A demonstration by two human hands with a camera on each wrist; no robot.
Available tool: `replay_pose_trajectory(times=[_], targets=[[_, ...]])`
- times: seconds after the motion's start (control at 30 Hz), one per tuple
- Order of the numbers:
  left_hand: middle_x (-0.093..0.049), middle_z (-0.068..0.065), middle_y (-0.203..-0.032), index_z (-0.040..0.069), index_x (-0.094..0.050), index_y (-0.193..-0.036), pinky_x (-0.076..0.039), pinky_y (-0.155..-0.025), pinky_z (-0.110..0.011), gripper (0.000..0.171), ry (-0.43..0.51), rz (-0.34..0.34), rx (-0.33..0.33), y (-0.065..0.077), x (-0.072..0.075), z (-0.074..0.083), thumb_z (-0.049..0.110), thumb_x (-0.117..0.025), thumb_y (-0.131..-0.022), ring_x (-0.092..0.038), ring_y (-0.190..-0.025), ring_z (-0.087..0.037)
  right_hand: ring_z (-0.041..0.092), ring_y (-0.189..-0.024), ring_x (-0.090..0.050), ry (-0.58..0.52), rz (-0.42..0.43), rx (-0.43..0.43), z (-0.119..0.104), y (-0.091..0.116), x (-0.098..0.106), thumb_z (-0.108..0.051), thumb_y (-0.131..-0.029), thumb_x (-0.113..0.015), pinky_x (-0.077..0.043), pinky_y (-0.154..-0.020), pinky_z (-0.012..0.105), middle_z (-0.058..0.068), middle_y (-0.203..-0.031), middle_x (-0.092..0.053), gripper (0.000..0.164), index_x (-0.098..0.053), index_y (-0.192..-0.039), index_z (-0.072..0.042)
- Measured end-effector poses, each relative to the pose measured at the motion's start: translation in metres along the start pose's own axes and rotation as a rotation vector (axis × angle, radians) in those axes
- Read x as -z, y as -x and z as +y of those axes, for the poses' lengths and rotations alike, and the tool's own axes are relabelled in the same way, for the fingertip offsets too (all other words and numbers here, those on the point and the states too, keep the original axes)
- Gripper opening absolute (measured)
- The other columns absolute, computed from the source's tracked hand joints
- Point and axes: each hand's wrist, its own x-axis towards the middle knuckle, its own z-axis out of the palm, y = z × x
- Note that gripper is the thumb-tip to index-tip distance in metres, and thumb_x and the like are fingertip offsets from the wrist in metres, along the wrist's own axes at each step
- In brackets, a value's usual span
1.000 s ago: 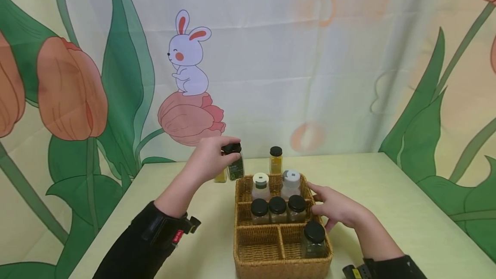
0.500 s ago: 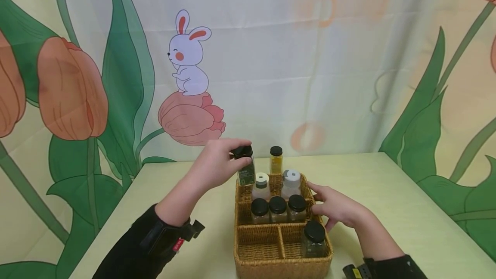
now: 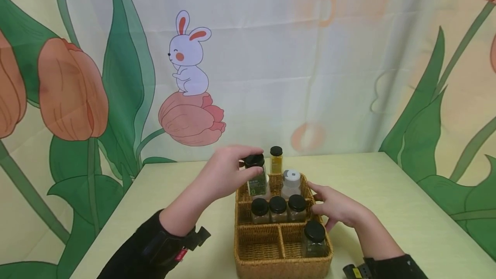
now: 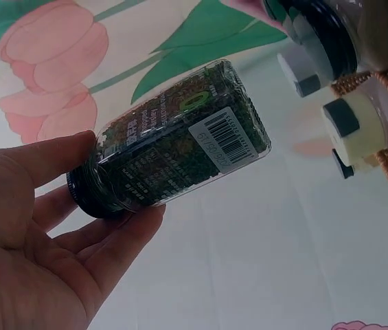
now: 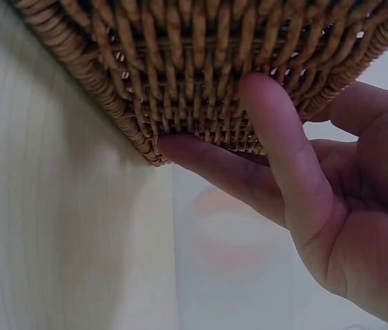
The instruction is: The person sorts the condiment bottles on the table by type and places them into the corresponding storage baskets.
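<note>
My left hand (image 3: 228,171) grips a glass spice jar (image 3: 257,185) by its black lid, thumb and fingers round it. Dark green dried herbs fill this jar; its barcode label faces the left wrist view. It hangs over the back left compartment of a woven basket (image 3: 283,267), overlapping a bottle with a pale cap (image 4: 350,130) there. Against the basket's right wall rests my right hand (image 3: 338,205), thumb and fingers extended along the weave (image 5: 200,69). Three black-lidded jars (image 3: 277,208) stand in the middle row, and one larger jar (image 3: 314,241) is in the front right compartment.
Beside the back left bottle, a white-capped bottle (image 3: 291,184) occupies the rear row. Behind the basket stands a small yellow bottle (image 3: 276,161) with a black cap. The pale table (image 3: 395,201) ends at a printed curtain (image 3: 252,55).
My left hand has carried the herb jar rightward from behind the basket's left corner to over its back left compartment. The right hand and basket have stayed put.
</note>
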Motion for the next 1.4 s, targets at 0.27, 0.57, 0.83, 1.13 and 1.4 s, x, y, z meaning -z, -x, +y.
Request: replay_pose_trajectory(times=[0.27, 0.57, 0.83, 1.13, 1.4], targets=[[-0.065, 0.010, -0.126, 0.029, -0.065, -0.127, -0.053, -0.067, -0.024, 0.041, -0.010, -0.044, -0.037, 0.007, -0.011, 0.013, 0.032, -0.071, -0.087, -0.065, -0.076, -0.005, 0.029, -0.063, -0.067, 0.001, 0.003, 0.010, 0.000, 0.001, 0.000, -0.003, -0.086, -0.057, -0.054, -0.049, 0.047, 0.040, -0.150, -0.021, 0.087, -0.010, -0.157, -0.017], [-0.068, 0.005, -0.121, 0.022, -0.063, -0.129, -0.052, -0.075, -0.020, 0.043, -0.114, -0.096, -0.115, 0.013, -0.021, 0.030, 0.035, -0.070, -0.088, -0.064, -0.079, -0.003, 0.026, -0.087, -0.069, -0.006, 0.005, 0.008, 0.001, 0.000, 0.000, -0.004, -0.086, -0.059, -0.054, -0.049, 0.047, 0.039, -0.150, -0.024, 0.087, -0.011, -0.157, -0.015], [-0.069, 0.002, -0.116, 0.015, -0.061, -0.131, -0.051, -0.073, -0.016, 0.049, -0.095, -0.150, -0.102, 0.015, -0.030, 0.040, 0.035, -0.071, -0.087, -0.063, -0.089, -0.003, 0.026, -0.081, -0.070, -0.011, 0.001, 0.006, -0.001, 0.000, 0.001, -0.004, -0.086, -0.059, -0.054, -0.050, 0.048, 0.039, -0.150, -0.024, 0.087, -0.011, -0.157, -0.016], [-0.068, -0.001, -0.118, 0.013, -0.060, -0.132, -0.050, -0.073, -0.015, 0.052, -0.145, -0.171, -0.128, 0.019, -0.041, 0.045, 0.038, -0.070, -0.088, -0.063, -0.096, -0.007, 0.026, -0.086, -0.070, -0.011, -0.001, 0.002, -0.001, 0.001, 0.001, -0.004, -0.087, -0.058, -0.054, -0.050, 0.047, 0.038, -0.150, -0.025, 0.086, -0.011, -0.157, -0.015], [-0.065, 0.001, -0.123, 0.014, -0.059, -0.131, -0.051, -0.075, -0.016, 0.049, -0.083, -0.227, -0.093, 0.024, -0.051, 0.048, 0.037, -0.069, -0.089, -0.062, -0.101, -0.008, 0.028, -0.097, -0.068, -0.013, -0.003, 0.002, 0.000, 0.001, 0.002, -0.003, -0.086, -0.059, -0.055, -0.050, 0.047, 0.037, -0.151, -0.025, 0.086, -0.012, -0.157, -0.015]])
